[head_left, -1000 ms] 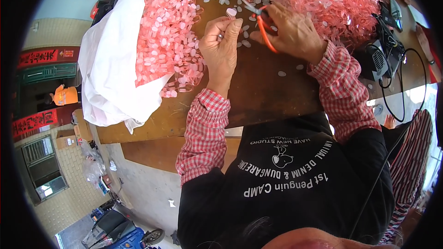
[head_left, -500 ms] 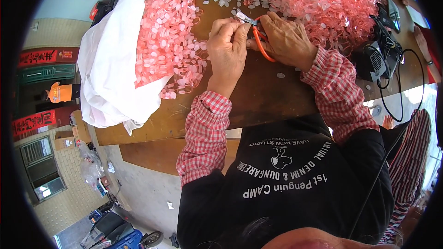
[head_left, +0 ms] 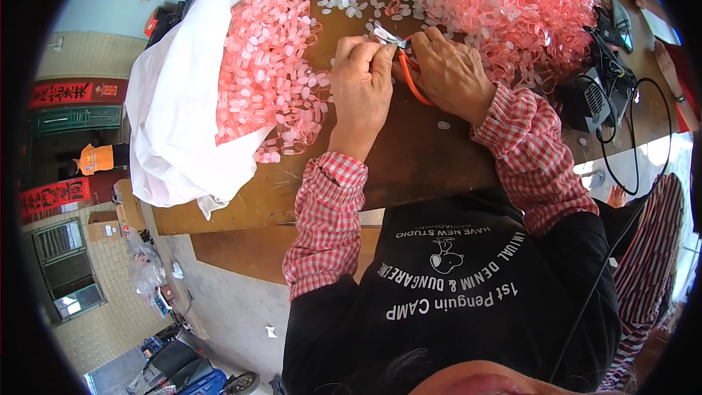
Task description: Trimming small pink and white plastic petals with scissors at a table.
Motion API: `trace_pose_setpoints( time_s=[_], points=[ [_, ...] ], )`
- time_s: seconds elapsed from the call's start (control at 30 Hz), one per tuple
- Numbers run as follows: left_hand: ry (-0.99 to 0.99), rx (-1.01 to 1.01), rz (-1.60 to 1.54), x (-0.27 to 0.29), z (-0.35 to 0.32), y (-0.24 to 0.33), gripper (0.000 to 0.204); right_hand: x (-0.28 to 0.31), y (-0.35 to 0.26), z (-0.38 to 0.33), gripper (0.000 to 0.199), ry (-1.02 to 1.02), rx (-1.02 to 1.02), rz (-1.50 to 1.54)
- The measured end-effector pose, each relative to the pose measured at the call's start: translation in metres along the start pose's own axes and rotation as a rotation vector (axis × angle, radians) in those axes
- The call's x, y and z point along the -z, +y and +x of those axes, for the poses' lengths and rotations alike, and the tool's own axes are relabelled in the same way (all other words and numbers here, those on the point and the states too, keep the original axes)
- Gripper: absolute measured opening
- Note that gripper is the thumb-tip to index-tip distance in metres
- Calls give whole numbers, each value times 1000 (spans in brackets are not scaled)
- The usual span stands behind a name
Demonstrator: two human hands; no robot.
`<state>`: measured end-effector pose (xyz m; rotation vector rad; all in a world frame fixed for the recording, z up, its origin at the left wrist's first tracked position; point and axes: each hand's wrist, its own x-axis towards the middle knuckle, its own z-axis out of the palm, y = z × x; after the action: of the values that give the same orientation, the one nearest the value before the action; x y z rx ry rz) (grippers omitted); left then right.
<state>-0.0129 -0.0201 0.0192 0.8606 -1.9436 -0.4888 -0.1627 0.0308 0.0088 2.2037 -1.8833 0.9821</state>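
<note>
My right hand (head_left: 455, 69) is closed round nippers with orange handles (head_left: 412, 84) and short metal jaws (head_left: 398, 42). Just left of it, my left hand (head_left: 362, 91) is closed in a pinch, thumb against the bent forefinger, touching or almost touching the jaws. What those fingers hold is hidden. A small pale pink plastic piece (head_left: 381, 31) shows at the jaw tips. Both hands are above the brown wooden table (head_left: 431, 161). To the left lies a heap of pink oval plastic pieces (head_left: 256, 66), beyond the hands a bigger heap of pink loop-shaped pieces (head_left: 512, 7).
A white sack (head_left: 175, 110) spreads along the table's left side. Loose whitish ovals (head_left: 351, 4) lie between the heaps. On the right stand a black device (head_left: 585, 99) and a looping black cable (head_left: 669, 113). Another person's hand (head_left: 667, 66) rests at the far right.
The nippers' handles look closer together, and their jaws have turned slightly. My right hand has shifted a little left and down; my left hand stays in its pinch.
</note>
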Motion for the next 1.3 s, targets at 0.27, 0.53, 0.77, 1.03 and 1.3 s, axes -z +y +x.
trace_pose_setpoints(
  time_s=[0.27, 0.53, 0.77, 1.03, 1.3],
  points=[
    [2, -17, 2, 3, 2, -2, 12, -4, 2, -1, 32, 112, 62, -72],
    [-19, 189, -216, 9, 0, -4, 17, 3, 22, 13, 30, -44, -161, 369],
    [-157, 249, -437, 2, -4, 0, 21, 0, 22, 19, 31, -44, -160, 854],
    [-99, 210, -439, -7, -6, -1, 18, 3, 24, 18, 27, -111, -189, 745],
    [-34, 104, -309, -12, -6, -4, 14, 8, 26, 19, 21, 29, -194, 516]
  ],
)
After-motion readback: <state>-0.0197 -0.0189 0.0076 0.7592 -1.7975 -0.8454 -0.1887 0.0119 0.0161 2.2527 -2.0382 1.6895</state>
